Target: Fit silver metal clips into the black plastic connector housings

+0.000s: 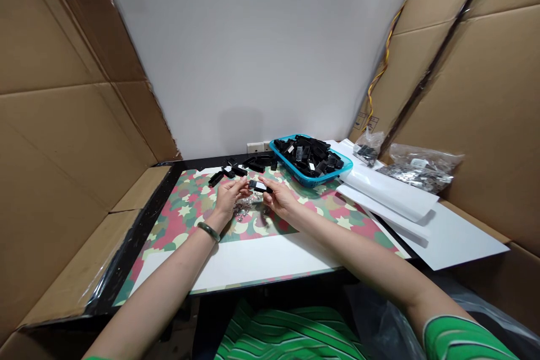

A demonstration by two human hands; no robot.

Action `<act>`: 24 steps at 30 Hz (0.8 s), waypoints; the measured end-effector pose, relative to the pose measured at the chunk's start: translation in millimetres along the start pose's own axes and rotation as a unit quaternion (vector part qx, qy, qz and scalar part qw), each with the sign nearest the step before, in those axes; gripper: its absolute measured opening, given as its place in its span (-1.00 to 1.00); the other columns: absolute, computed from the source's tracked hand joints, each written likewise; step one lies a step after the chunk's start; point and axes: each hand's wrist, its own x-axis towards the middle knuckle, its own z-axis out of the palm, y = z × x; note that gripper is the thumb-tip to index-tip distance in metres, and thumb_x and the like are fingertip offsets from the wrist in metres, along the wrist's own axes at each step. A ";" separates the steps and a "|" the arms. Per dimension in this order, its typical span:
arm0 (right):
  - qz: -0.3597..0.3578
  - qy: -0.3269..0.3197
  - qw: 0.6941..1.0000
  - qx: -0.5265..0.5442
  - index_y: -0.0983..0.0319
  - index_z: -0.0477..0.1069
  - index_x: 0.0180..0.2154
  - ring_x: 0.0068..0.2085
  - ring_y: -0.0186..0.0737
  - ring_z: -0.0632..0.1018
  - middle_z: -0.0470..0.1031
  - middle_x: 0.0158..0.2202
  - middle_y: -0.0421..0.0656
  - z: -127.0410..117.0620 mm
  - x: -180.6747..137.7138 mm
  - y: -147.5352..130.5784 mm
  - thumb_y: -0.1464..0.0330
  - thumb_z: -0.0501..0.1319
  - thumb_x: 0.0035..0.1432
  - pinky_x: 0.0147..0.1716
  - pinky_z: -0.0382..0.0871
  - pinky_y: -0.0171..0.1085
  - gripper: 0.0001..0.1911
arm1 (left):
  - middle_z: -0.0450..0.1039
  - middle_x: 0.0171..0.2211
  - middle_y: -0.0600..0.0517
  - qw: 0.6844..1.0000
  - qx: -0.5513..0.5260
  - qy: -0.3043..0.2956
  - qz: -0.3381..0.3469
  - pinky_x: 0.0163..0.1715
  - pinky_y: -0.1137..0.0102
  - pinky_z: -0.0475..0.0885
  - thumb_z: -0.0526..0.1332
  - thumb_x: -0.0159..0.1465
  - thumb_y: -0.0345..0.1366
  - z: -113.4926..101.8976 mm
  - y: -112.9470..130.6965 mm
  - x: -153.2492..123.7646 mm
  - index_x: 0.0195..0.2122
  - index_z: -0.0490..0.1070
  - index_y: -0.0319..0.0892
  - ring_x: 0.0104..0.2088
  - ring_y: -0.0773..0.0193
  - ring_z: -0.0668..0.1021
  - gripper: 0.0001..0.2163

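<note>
Between my two hands, above the table, is a small black plastic piece with a white patch on its upper face. My left hand pinches its left end with the fingertips. The right end is gripped by the thumb and fingers of my right hand. Under the hands lies a scatter of tiny shiny metal bits, too small to name. Several loose black plastic pieces lie just beyond my left hand. Past my right hand stands a blue plastic basket, heaped with similar black pieces.
A camouflage-patterned sheet and a white strip cover the table. White paper sheets lie at the right, some curled. Behind them are clear bags of small parts. Cardboard walls flank both sides; a wall socket sits behind.
</note>
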 end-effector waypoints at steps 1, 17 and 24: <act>-0.024 -0.008 0.999 -0.024 0.28 0.50 -0.24 -0.73 -0.51 0.26 0.43 -0.57 -0.30 -0.1 -1.3 -2.1 0.26 0.45 -0.07 -0.78 0.09 -0.43 -0.65 | 0.51 -0.57 -0.01 1.000 0.006 0.002 0.006 -0.47 0.43 0.43 0.49 -0.12 0.00 -1.3 -0.3 1.0 -0.48 0.56 -0.28 -0.56 0.34 0.51 -0.59; -0.360 0.206 0.557 -0.719 0.22 0.58 -0.15 0.04 0.18 0.43 0.60 -0.18 0.04 -65.1 25.6 -121.4 0.43 0.21 0.12 0.05 0.16 0.18 -0.74 | 0.61 -0.23 -0.18 0.927 0.334 0.053 0.162 -0.20 0.17 0.52 0.27 0.17 -0.20 -35.7 -2.3 63.5 -0.18 0.58 -0.22 -0.25 0.08 0.62 -0.74; -0.417 0.184 0.580 -0.676 0.19 0.57 -0.30 -0.02 0.12 0.45 0.63 -0.20 -0.05 -69.1 19.8 -106.5 0.37 0.21 0.15 0.05 0.09 0.16 -0.85 | 0.52 -0.04 -0.13 0.846 0.477 -0.025 0.235 0.10 0.07 0.33 0.35 0.09 -0.26 5.6 -11.7 102.3 -0.14 0.58 -0.14 0.06 -0.09 0.46 -0.71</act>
